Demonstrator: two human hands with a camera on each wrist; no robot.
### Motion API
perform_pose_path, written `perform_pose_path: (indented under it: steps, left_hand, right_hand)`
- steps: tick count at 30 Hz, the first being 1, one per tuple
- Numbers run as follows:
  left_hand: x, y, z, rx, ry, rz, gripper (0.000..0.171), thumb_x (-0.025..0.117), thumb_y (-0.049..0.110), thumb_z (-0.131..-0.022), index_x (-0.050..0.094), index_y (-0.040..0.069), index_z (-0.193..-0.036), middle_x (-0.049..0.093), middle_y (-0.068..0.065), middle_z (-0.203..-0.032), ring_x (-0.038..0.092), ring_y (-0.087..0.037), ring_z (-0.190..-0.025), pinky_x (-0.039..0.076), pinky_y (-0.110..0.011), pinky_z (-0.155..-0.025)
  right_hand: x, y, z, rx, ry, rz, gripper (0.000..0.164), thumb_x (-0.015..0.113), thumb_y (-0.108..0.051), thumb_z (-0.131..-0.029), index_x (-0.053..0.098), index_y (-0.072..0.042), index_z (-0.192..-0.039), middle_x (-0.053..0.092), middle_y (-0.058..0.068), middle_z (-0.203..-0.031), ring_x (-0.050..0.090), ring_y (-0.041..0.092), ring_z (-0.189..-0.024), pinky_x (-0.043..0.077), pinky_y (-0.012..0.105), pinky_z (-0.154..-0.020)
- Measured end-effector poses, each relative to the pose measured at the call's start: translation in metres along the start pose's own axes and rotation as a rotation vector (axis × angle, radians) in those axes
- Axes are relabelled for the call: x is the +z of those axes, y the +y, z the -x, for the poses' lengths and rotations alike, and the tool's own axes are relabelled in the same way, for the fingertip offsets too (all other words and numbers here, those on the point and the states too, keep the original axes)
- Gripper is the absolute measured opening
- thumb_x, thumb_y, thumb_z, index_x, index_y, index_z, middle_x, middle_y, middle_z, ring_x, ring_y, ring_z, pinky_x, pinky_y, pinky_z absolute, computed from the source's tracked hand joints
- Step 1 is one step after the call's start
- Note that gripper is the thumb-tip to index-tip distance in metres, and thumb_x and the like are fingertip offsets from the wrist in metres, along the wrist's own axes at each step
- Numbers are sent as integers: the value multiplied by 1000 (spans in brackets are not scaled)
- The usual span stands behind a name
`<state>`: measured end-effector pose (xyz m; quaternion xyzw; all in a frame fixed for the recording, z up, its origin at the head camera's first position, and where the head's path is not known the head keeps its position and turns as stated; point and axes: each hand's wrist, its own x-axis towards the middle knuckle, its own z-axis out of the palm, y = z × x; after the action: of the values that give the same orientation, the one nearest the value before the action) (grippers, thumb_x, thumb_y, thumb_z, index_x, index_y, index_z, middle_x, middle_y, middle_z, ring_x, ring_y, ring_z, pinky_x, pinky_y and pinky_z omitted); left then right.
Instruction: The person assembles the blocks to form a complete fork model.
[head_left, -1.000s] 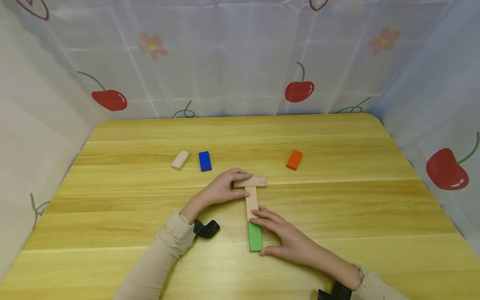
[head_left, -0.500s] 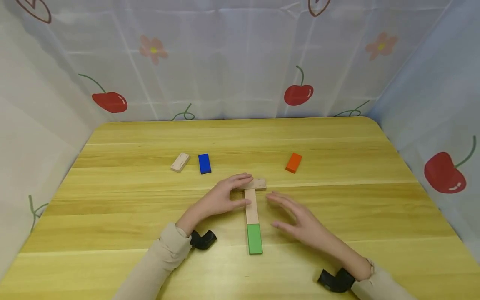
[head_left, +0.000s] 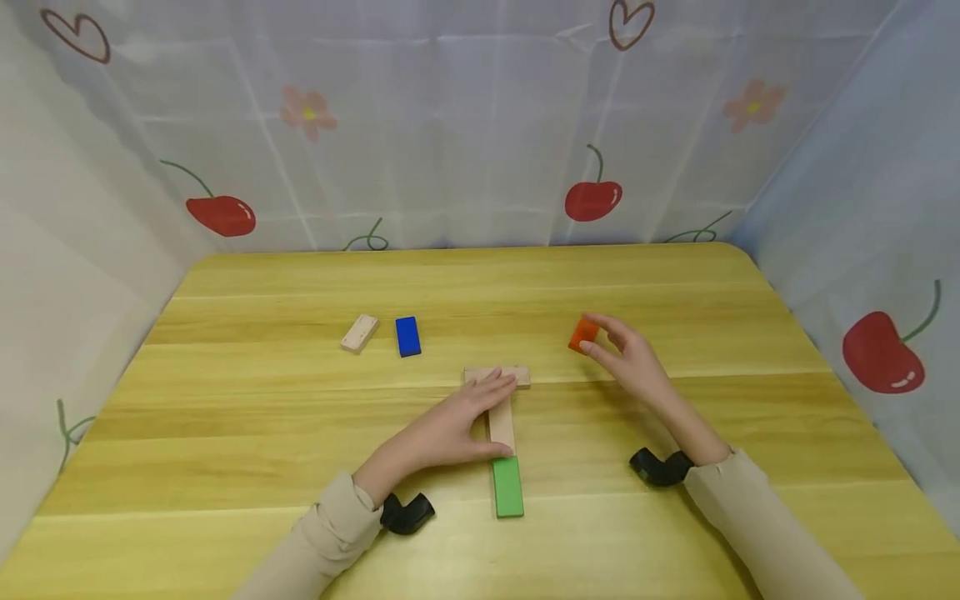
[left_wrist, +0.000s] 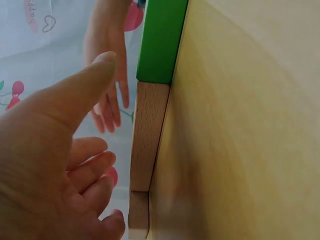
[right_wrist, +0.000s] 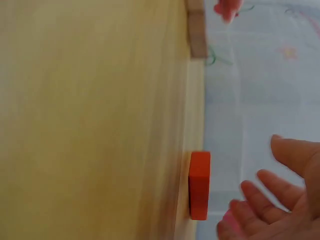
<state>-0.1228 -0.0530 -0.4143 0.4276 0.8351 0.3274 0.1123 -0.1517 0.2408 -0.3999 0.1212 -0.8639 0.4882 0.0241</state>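
In the head view, three blocks form a T: a plain wooden block (head_left: 521,377) lies crosswise, a second plain block (head_left: 502,429) runs toward the person, and a green block (head_left: 508,487) meets its near end. My left hand (head_left: 442,429) hovers over the plain blocks, thumb spread; the left wrist view shows it apart from them. At the right, my right hand (head_left: 637,367) is over the orange block (head_left: 581,335), thumb and fingers spread about it. In the right wrist view a gap separates those fingers from the orange block (right_wrist: 199,185), which lies on the table.
A loose plain block (head_left: 360,333) and a blue block (head_left: 408,337) lie at the back left of the wooden table (head_left: 262,433). Black wrist devices (head_left: 407,514) jut from both cuffs. A printed curtain (head_left: 450,125) hangs behind the table and at its sides.
My right hand has left the green and plain blocks and moved up and right to the orange block. The left hand has shifted slightly toward the person, its thumb now near the green block.
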Motion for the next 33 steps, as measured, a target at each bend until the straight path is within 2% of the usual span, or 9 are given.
perform_pose_path:
  steps: [4, 12, 17, 25, 28, 33]
  left_hand:
    - [3, -2, 0, 4, -32, -30, 91, 71, 45, -81, 26, 3, -148, 20, -7, -152, 5, -17, -140, 5, -37, -111]
    - [4, -4, 1, 14, -56, -40, 93, 72, 45, -80, 24, 2, -148, 19, -8, -153, 4, -18, -140, 4, -38, -111]
    - [3, -5, 1, 5, -65, -54, 92, 71, 47, -80, 26, 2, -147, 20, -9, -152, 6, -18, -140, 4, -37, -111]
    - [3, -5, 0, 3, -66, -55, 91, 71, 48, -80, 29, 2, -146, 22, -9, -152, 7, -17, -139, 5, -37, -111]
    - [3, -4, 0, 1, -66, -53, 91, 71, 48, -80, 29, 1, -146, 23, -8, -151, 8, -18, -139, 5, -37, -111]
    - [1, -3, 0, -9, -71, -48, 91, 71, 48, -80, 30, 0, -145, 23, -8, -152, 8, -18, -139, 4, -36, -111]
  right_hand:
    - [-4, 11, -14, 55, -23, 106, 51, 62, -14, -92, 44, 5, -136, 40, 24, -138, 30, 39, -130, 26, 52, -104]
    - [-5, 23, -24, 133, -153, 248, 67, 61, -19, -93, 27, 12, -141, 25, 33, -143, 22, 46, -131, 20, 55, -105]
    - [-5, 25, -27, 139, -135, 273, 64, 63, -18, -91, 31, 11, -139, 30, 33, -139, 27, 47, -127, 23, 56, -103]
    - [-4, 25, -26, 93, -75, 354, 66, 69, -19, -87, 37, 9, -137, 38, 30, -136, 35, 44, -124, 28, 54, -102]
    - [-1, 21, -26, 69, -53, 347, 66, 71, -22, -85, 40, 8, -135, 43, 28, -133, 42, 42, -120, 35, 52, -98]
    - [10, 9, -28, 60, -66, 237, 68, 72, -26, -85, 42, 7, -135, 47, 26, -131, 47, 40, -117, 41, 49, -94]
